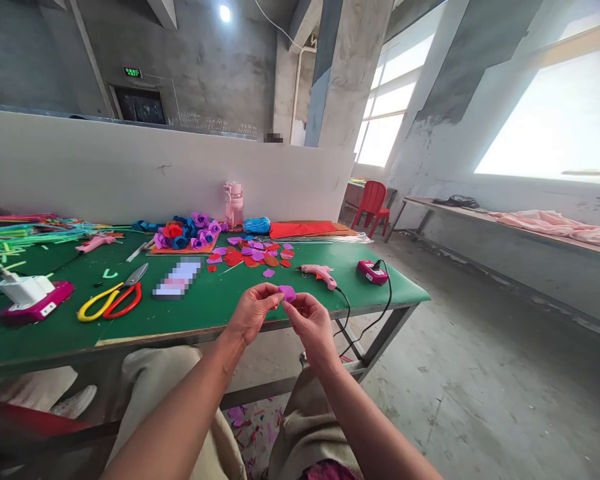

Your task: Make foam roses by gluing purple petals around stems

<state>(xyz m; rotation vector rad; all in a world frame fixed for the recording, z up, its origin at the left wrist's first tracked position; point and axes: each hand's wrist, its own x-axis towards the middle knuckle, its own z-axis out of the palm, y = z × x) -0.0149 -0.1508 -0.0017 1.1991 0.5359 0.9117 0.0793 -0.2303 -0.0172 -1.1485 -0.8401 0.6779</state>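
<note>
A small purple paper petal (287,293) is pinched between both hands just over the front edge of the green table (180,317). My left hand (253,310) grips its left side, and my right hand (311,323) has its lower right side between thumb and fingers. Beyond them lies a loose spread of red and purple petals (253,253). To the right of the petals, a pink hot glue gun (320,275) rests on the tabletop, its nozzle pointing left.
Scissors with yellow and red handles (111,303) lie at left, near a power strip (35,303). Finished paper flowers (187,230) sit behind, beside a pink bottle (233,205). A second power strip (373,272) is near the right edge, its cord hanging down.
</note>
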